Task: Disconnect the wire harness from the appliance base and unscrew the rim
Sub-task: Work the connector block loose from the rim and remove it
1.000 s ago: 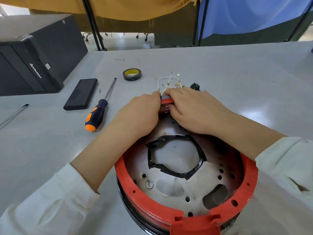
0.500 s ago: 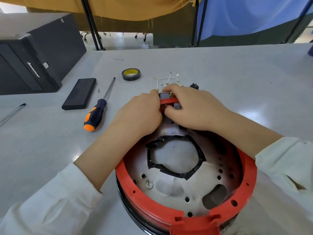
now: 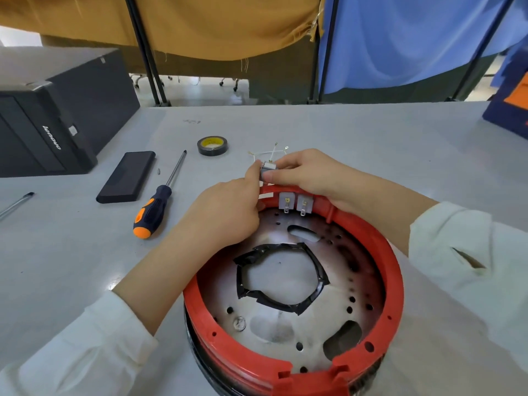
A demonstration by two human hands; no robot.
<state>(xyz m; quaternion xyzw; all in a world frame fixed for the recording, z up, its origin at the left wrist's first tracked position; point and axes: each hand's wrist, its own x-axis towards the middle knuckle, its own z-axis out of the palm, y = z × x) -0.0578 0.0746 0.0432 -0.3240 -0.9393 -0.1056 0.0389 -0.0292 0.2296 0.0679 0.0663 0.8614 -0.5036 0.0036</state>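
A small grey connector block [image 3: 268,167], which half a second ago was pressed down at the far edge of the red rim [image 3: 395,281], has now been lifted clear of it and is held just above the rim, a little above the centre of the frame. It is pinched between the thumb and fingers of the right hand [image 3: 308,174], while the left hand [image 3: 225,212] is curled beside it with a fingertip against the block's left side. White wires with small metal terminals [image 3: 271,151] are seen fanning out behind the block, so the wire harness appears to have been freed from its seat, though any remaining attachment is hidden by the fingers. Two pale terminal tabs [image 3: 295,203] are now exposed on the inner wall of the rim just below the hands. The appliance base [image 3: 285,324] lies across the lower centre, with the rim still seated on it. The screwdriver [image 3: 158,207] lies untouched at centre left, so the unscrewing is judged not yet begun.
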